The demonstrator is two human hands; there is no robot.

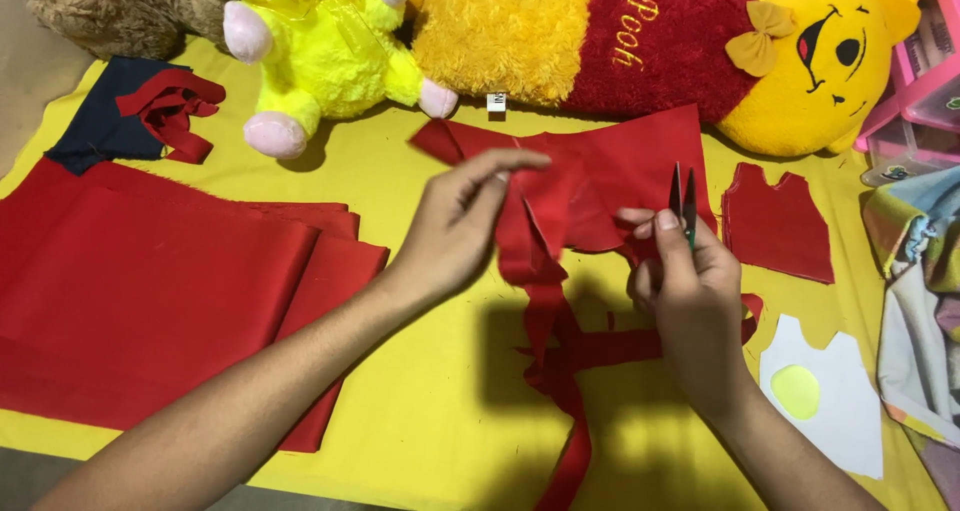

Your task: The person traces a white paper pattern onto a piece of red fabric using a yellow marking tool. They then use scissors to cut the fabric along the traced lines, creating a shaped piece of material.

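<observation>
The left hand [455, 226] is pinching the red cloth [590, 186] and lifting it off the yellow sheet [430, 411], fingers pressed together on a fold. The right hand [690, 281] is holding small scissors [683, 199], fingers wrapped around the handles and blades pointing up, almost closed. To cut well, the left hand should be pulling the cloth flat and tight while the blades are following the edge slowly. The handles are hiding inside the right hand, and the cut line is hard to see.
</observation>
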